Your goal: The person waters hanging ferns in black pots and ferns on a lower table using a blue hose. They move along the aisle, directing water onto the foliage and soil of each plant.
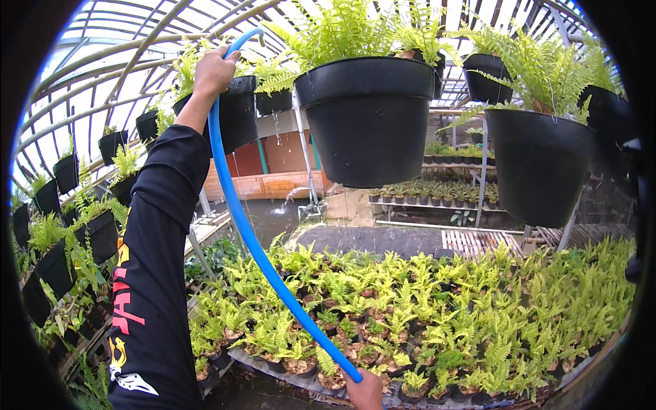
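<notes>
My left hand [215, 70] is raised at the upper left, closed around a blue hose [246, 225] close to its bent end, among hanging ferns. From there the hose curves down to my right hand [365, 390] at the bottom edge, which grips its lower part. Beside my left hand hangs a black plastic pot [238, 115] with water dripping below it. A larger black hanging pot [366, 120] with a light green fern [343, 31] is right of it. The hose's mouth is hard to make out against the leaves.
Another black hanging pot [538, 164] is at the right; several more hang along the left. Below, a bed of small potted ferns [441, 318] spreads over a low bench. Farther back are a shelf of potted plants [435, 200], metal posts [482, 174] and a pool of water [271, 215].
</notes>
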The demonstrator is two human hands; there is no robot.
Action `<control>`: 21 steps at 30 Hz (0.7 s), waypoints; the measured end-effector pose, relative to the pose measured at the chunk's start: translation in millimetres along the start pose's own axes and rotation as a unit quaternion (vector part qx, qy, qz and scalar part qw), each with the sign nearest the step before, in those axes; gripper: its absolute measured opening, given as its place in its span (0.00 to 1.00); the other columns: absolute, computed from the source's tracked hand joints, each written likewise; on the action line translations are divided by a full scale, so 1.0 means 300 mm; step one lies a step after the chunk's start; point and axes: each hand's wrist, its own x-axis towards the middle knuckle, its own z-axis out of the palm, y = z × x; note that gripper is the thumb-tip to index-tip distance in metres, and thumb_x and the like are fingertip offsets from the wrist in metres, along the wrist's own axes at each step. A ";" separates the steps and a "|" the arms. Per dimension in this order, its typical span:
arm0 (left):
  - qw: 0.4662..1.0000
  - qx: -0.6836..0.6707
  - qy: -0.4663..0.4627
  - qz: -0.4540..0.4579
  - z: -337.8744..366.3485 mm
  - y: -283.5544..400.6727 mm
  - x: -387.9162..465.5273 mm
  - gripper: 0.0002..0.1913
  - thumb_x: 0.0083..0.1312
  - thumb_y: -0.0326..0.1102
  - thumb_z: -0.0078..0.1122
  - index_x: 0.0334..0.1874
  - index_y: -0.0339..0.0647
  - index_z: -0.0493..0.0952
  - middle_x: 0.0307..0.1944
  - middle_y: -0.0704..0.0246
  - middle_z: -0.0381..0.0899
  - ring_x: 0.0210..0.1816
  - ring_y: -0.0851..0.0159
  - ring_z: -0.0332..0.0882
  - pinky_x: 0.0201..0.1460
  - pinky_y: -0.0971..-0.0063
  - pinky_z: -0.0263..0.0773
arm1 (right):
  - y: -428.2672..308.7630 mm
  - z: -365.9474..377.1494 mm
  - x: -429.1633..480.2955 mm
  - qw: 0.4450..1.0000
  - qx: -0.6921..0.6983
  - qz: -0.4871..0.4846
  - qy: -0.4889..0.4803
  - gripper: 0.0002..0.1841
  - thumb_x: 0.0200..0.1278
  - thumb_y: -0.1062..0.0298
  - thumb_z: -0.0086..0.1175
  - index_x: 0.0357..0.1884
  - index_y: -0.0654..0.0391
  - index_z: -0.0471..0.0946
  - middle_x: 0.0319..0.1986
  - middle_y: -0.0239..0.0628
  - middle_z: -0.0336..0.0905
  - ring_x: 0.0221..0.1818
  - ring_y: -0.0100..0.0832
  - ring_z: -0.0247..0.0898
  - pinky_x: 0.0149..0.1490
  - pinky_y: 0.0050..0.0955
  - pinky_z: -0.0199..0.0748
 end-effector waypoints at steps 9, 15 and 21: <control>0.999 0.005 0.019 0.029 0.007 0.007 -0.015 0.18 0.68 0.46 0.56 0.49 0.40 0.82 0.38 0.52 0.84 0.41 0.48 0.83 0.47 0.59 0.74 | 0.022 -0.016 -0.013 0.999 0.029 0.033 -0.012 0.13 0.60 0.58 0.59 0.31 0.60 0.81 0.21 0.50 0.78 0.28 0.50 0.77 0.36 0.43 0.71; 0.998 -0.002 0.056 -0.003 0.016 0.047 -0.060 0.15 0.66 0.43 0.58 0.44 0.37 0.82 0.39 0.50 0.84 0.45 0.47 0.82 0.50 0.57 0.77 | 0.133 0.025 -0.044 0.999 -0.046 0.000 0.000 0.18 0.61 0.53 0.60 0.29 0.61 0.80 0.18 0.46 0.77 0.23 0.44 0.73 0.33 0.43 0.70; 0.986 -0.107 0.030 -0.127 -0.032 0.057 -0.076 0.10 0.63 0.30 0.54 0.40 0.35 0.83 0.44 0.54 0.84 0.49 0.51 0.84 0.51 0.63 0.80 | 0.307 0.060 -0.075 0.994 -0.038 -0.026 0.104 0.19 0.63 0.57 0.64 0.21 0.57 0.72 0.14 0.29 0.68 0.15 0.23 0.61 0.20 0.31 0.58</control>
